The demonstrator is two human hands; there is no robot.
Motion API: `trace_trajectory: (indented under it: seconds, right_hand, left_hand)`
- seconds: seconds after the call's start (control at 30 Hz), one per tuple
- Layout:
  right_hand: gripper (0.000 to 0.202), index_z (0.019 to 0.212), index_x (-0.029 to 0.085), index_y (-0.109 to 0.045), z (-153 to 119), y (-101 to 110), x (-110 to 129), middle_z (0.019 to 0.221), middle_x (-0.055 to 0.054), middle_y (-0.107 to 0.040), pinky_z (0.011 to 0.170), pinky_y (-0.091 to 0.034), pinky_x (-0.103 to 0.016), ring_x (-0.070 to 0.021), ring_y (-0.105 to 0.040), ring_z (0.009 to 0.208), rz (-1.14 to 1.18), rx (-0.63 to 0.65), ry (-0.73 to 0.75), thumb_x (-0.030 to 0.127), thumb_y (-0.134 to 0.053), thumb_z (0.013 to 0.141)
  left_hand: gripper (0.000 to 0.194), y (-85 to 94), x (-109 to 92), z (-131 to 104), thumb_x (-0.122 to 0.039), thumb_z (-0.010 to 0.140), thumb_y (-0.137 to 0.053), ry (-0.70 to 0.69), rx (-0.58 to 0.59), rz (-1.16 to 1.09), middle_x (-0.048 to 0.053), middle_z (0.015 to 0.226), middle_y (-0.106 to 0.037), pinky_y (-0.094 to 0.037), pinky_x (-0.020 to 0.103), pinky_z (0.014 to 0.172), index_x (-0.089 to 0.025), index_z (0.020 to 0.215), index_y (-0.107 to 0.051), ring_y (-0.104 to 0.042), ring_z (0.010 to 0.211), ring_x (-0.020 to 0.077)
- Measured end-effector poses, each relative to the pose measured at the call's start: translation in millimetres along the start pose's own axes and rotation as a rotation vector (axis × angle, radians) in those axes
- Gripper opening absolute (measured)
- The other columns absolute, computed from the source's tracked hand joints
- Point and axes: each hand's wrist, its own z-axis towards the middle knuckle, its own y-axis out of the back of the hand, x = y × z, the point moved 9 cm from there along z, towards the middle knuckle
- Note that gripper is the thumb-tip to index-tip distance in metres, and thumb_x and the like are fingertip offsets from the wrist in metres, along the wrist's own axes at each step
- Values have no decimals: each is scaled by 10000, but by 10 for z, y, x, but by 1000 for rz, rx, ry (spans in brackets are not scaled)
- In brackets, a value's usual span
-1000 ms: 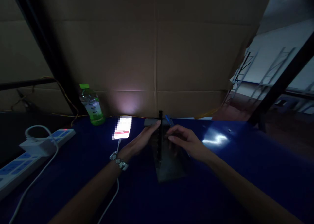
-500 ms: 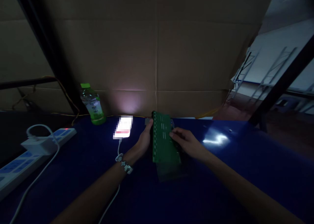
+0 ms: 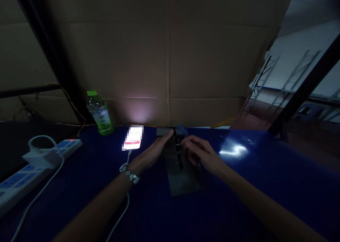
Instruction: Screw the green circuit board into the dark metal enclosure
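Note:
Between my hands is a circuit board (image 3: 178,151), now turned so that it shows as a narrow dark strip with black parts along it; its green face is out of sight. My left hand (image 3: 156,150) is closed on its left side, thumb along the upper end, other fingers mostly hidden. My right hand (image 3: 199,151) pinches at its right side with bent fingers. Beneath lies a flat grey plate (image 3: 183,182) on the blue table. A small blue item (image 3: 182,130), too blurred to name, shows just beyond the right fingertips.
A lit phone (image 3: 132,138) on a white cable lies left of my hands. Behind it stands a green-capped bottle (image 3: 101,114). A power strip (image 3: 70,144) with a white plug runs along the left. Cardboard (image 3: 207,58) walls the back of the blue table (image 3: 252,185).
The circuit board has turned from its green face toward me to edge-on, uncovering more of the grey plate. My left hand has shifted slightly right and the right hand has stayed close by.

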Motion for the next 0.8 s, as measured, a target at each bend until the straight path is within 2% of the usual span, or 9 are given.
trace_trajectory:
  seconds: [0.1, 0.17, 0.3, 0.43, 0.5, 0.6, 0.7, 0.8]
  right_hand:
    - [223, 907, 218, -555, 23, -8, -61, 745, 11, -587, 385, -280, -231, -63, -420, 414, -41, -1, 16, 440, -548, 887]
    - [171, 857, 214, -550, 49, 53, -133, 718, 16, -572, 421, -315, -236, -72, -435, 452, -135, -56, 25, 383, -573, 880]
    - [110, 891, 210, -566, 63, 118, -204, 772, -14, -617, 544, -426, -278, -130, -546, 609, -322, -148, 63, 299, -615, 849]
    - [133, 976, 201, -560, 49, 45, -203, 816, -38, -662, 589, -484, -309, -160, -610, 662, -259, -112, 48, 263, -585, 860]
    - [121, 972, 203, -548, 42, 28, -193, 784, -28, -655, 528, -482, -297, -148, -597, 591, -223, -91, 29, 268, -566, 872]
    - [131, 988, 209, -529, 38, 86, -131, 806, -28, -648, 504, -494, -292, -144, -595, 577, -226, -132, 73, 280, -557, 881]
    - [177, 1061, 219, -541, 24, 160, -39, 956, -57, -663, 658, -537, -337, -188, -648, 791, -255, -203, 173, 250, -544, 886]
    - [209, 1080, 235, -570, -16, 186, 68, 1053, -64, -659, 825, -517, -390, -214, -634, 963, -265, -246, 273, 207, -548, 875]
  left_hand:
    - [552, -1, 110, -6, -636, 900, -398, 138, 4, -104, 76, 802, -702, -508, 351, 712, -177, 908, -706, -635, 737, 215]
    - [565, 24, 99, -15, -640, 901, -390, 157, -33, -127, 79, 818, -707, -500, 357, 746, -171, 953, -701, -642, 783, 227]
    - [586, 4, 12, -28, -644, 907, -370, 119, -68, -106, 77, 822, -713, -482, 392, 850, -172, 1071, -676, -646, 914, 257]
    - [565, -51, -96, -32, -609, 933, -344, 8, -51, -31, 92, 923, -717, -468, 423, 913, -191, 1161, -648, -617, 1045, 279]
    - [521, -70, -120, -43, -575, 941, -367, -14, -8, -1, 99, 1039, -704, -446, 448, 963, -213, 1215, -622, -581, 1134, 286]
    - [489, -92, -133, -81, -491, 892, -539, -5, 124, 59, 109, 1224, -639, -409, 490, 1024, -241, 1311, -556, -527, 1227, 305]
    - [664, -87, -144, -135, -377, 793, -700, -5, 257, 166, 108, 1345, -561, -402, 522, 1037, -291, 1402, -450, -470, 1293, 326]
    - [793, -94, -131, -155, -301, 727, -761, -17, 327, 234, 102, 1364, -542, -432, 525, 1012, -324, 1429, -393, -465, 1298, 328]
